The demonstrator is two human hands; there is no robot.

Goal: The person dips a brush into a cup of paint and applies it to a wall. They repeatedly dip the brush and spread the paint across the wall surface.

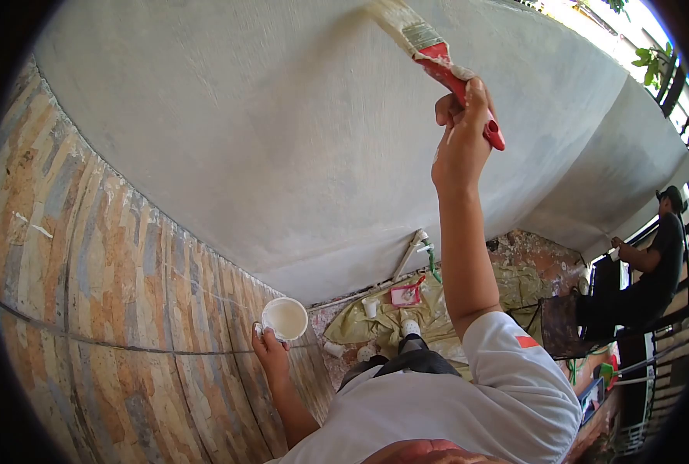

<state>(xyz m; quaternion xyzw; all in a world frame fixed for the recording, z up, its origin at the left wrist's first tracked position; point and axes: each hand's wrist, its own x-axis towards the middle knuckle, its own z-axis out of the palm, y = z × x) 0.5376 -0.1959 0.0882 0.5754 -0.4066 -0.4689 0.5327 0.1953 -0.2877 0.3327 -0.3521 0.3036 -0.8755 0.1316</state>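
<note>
My right hand (465,127) is raised, its fingers wrapped round the red handle of a paintbrush (437,62). The brush's pale bristles point up and left at the grey wall (282,116); whether they touch it is hard to tell. White paint is smeared on the brush and on my fingers. Low at the left, my left hand (271,346) grips a white tub (285,317) of pale paint by its rim, beside the stone-patterned tiled wall (128,294).
A crumpled drop cloth (352,323) covers part of the floor, with a white cup (370,307) and a red tray (406,294) on it. A pipe (408,255) stands at the wall's foot. At the right, a person in dark clothes (654,263) sits near black railings.
</note>
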